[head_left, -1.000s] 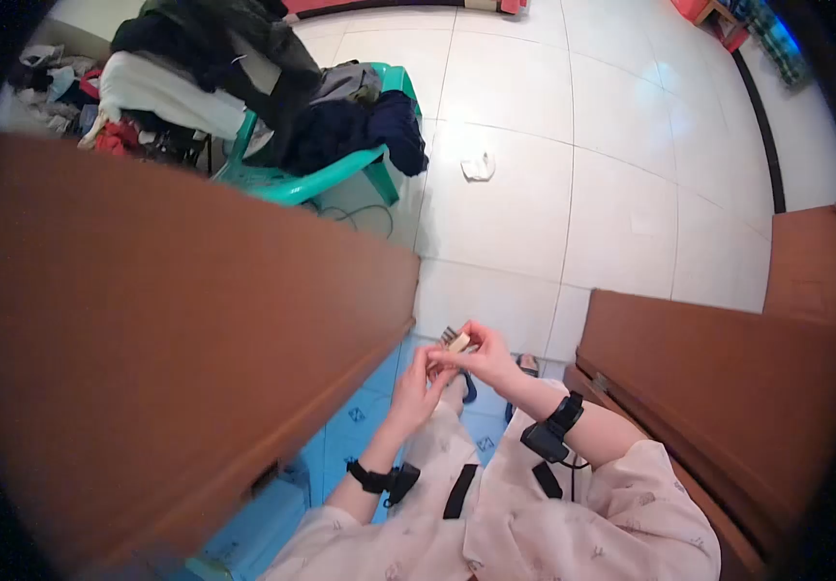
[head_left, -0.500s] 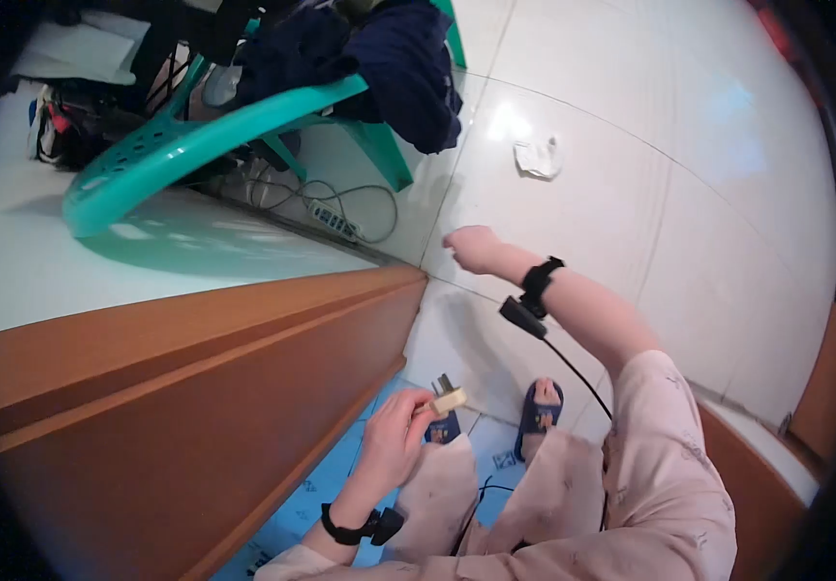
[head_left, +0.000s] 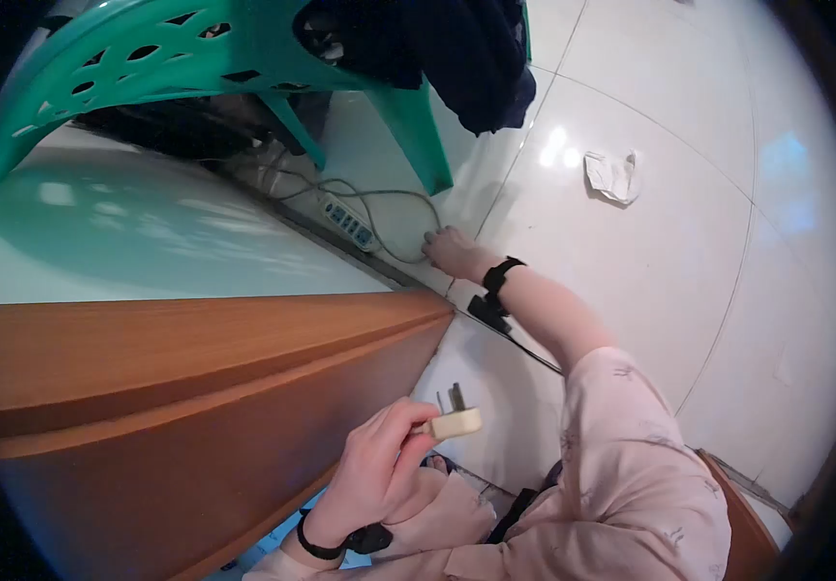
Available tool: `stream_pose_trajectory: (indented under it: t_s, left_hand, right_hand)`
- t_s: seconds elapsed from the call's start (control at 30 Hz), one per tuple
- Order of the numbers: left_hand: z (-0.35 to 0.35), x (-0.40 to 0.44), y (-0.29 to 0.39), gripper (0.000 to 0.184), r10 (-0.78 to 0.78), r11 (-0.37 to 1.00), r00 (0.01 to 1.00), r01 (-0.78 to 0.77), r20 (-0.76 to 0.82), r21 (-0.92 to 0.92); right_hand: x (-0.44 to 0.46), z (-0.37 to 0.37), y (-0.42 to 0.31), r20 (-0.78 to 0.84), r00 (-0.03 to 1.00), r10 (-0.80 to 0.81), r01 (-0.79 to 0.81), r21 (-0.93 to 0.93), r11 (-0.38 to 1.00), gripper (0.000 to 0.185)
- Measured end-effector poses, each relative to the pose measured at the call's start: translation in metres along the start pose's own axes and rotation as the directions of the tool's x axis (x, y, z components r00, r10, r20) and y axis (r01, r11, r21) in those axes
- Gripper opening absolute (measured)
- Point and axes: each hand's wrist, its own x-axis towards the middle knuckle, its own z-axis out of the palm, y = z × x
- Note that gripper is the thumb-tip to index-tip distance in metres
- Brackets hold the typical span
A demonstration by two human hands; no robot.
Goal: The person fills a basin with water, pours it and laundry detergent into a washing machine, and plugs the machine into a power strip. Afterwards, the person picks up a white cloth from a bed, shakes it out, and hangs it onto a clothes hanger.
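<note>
My left hand (head_left: 374, 465) is closed on a cream-coloured plug (head_left: 456, 423), its metal prongs pointing up and away from me. Above the floor, my right hand (head_left: 455, 254) is stretched forward, fingers slightly apart with nothing visible in them. Its fingertips are close to the looped grey cable (head_left: 394, 192); whether they touch it I cannot tell. Just left of that hand, a white power strip (head_left: 348, 223) with several sockets lies on the floor along the base of the wall.
A green plastic chair (head_left: 243, 58) with dark clothing (head_left: 471, 63) over it stands at the upper left. A wood-trimmed panel (head_left: 205, 387) runs along my left. Crumpled white paper (head_left: 613, 177) lies on the tiled floor (head_left: 669, 281).
My view has moved closer to the chair and power strip. My right hand has reached forward to beside the strip, its fingers loosening. The plug stays in my left hand.
</note>
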Motion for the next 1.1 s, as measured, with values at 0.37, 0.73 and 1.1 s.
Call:
stream_pose_trajectory:
  t_s: [0.37,0.73,1.1]
  left_hand:
    - [0.036,0.022,-0.014,0.011,-0.049,0.992,0.955,0.079,0.293,-0.093]
    - [0.022,0.004,-0.016,0.010,-0.125,0.983,0.977,0.146,0.175,-0.112]
    - [0.043,0.017,-0.046,0.006,-0.168,0.929,0.911,0.275,0.375,-0.250]
  right_hand:
    - [-0.135,-0.090,0.088,-0.105,0.990,0.099,-0.110,-0.104,0.988,0.036]
    - [0.017,-0.024,-0.049,-0.080,0.917,0.391,-0.375,0.157,0.913,0.043]
    - [-0.131,-0.036,0.007,-0.080,0.931,0.357,-0.345,0.134,0.929,0.054]
